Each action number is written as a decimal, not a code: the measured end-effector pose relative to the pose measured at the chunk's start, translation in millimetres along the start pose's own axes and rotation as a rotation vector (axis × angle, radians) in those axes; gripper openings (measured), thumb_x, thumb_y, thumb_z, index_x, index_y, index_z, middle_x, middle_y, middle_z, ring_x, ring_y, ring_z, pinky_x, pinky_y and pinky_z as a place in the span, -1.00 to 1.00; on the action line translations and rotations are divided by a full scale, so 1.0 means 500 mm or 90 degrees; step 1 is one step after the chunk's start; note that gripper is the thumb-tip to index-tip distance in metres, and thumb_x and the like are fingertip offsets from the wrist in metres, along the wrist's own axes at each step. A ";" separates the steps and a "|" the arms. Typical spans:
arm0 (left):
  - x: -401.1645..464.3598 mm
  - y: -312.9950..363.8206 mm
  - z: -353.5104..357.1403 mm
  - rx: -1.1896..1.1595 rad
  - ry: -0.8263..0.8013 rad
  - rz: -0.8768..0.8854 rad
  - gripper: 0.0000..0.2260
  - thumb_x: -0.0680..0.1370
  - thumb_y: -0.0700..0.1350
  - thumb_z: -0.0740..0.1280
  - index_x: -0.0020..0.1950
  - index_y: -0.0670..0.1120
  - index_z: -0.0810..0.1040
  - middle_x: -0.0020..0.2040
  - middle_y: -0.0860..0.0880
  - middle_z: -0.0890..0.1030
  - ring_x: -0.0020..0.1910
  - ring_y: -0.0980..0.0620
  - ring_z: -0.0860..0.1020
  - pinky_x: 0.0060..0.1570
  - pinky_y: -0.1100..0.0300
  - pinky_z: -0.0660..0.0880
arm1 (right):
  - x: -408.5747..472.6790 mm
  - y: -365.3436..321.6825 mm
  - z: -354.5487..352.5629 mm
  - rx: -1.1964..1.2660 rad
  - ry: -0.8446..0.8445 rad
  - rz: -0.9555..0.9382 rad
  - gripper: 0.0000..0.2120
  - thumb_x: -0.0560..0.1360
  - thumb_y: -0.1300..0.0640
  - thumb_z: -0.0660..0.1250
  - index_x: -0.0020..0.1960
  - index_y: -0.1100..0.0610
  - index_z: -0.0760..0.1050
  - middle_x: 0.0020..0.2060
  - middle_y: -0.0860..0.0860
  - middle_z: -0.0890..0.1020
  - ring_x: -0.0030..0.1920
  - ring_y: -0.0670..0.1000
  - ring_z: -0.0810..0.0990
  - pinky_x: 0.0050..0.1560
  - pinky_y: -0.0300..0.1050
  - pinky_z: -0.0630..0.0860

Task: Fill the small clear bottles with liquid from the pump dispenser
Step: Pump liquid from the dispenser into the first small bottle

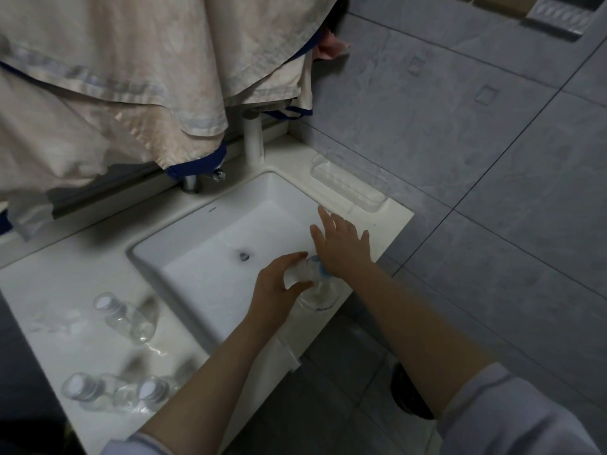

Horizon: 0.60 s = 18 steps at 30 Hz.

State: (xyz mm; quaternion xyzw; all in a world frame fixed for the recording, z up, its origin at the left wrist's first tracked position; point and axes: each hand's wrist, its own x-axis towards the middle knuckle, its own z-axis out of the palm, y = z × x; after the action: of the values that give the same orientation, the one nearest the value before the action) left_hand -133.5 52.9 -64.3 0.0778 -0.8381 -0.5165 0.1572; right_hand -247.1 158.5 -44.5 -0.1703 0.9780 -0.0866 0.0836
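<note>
1. White surface (82, 290) with one square sink (203, 257); a small dark mark at the sink's far rim is too small to read.
2. Right hand (341, 247), fingers spread straight, holds nothing, hovering at the sink's right edge.
3. Left hand (279, 284), its grip curled round a blurred clear bottle (303, 272) over a clear container (320, 295) on the near-right rim.
4. Three capped small clear bottles (123, 318) lie on the left surface.

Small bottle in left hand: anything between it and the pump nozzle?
Cannot see a clear gap. The left hand holds the small bottle against the dispenser's blue top. The right hand, fingers spread, covers the pump head, hiding the nozzle itself.
</note>
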 end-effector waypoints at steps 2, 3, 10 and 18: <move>-0.004 -0.004 0.005 -0.001 0.001 -0.002 -0.59 0.42 -0.17 0.45 0.25 -0.14 0.51 0.19 -0.06 0.58 0.14 0.11 0.50 0.19 0.40 0.34 | -0.001 0.003 0.009 -0.001 -0.025 0.006 -0.46 0.60 -0.21 -0.22 0.53 -0.13 -0.26 0.55 0.01 -0.02 0.53 0.12 -0.04 0.43 0.29 -0.19; -0.006 -0.005 0.007 -0.004 0.003 -0.006 -0.59 0.42 -0.16 0.45 0.25 -0.13 0.51 0.20 -0.06 0.58 0.15 0.09 0.51 0.22 0.33 0.36 | -0.001 0.005 0.013 0.002 -0.036 0.010 -0.46 0.60 -0.21 -0.22 0.53 -0.14 -0.26 0.55 0.02 -0.03 0.53 0.12 -0.04 0.43 0.29 -0.19; -0.010 -0.003 0.007 -0.006 -0.003 -0.013 -0.59 0.41 -0.19 0.45 0.24 -0.16 0.52 0.19 -0.08 0.58 0.12 0.15 0.48 0.14 0.58 0.28 | -0.003 0.003 0.015 -0.001 -0.038 0.007 -0.45 0.60 -0.23 -0.22 0.53 -0.13 -0.27 0.55 0.03 -0.03 0.53 0.13 -0.04 0.43 0.29 -0.19; 0.002 0.004 -0.002 0.012 -0.010 -0.002 -0.59 0.42 -0.20 0.44 0.25 -0.18 0.51 0.20 -0.10 0.57 0.11 0.15 0.46 0.09 0.66 0.22 | 0.005 0.007 -0.003 -0.026 -0.012 -0.014 -0.43 0.60 -0.22 -0.17 0.53 -0.11 -0.28 0.55 0.02 -0.03 0.52 0.14 0.00 0.43 0.31 -0.16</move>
State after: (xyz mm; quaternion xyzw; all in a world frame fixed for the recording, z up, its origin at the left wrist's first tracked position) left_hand -134.0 52.9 -61.8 0.0766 -0.8438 -0.5098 0.1489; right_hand -250.7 161.3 -44.0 -0.1833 0.9769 -0.0657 0.0880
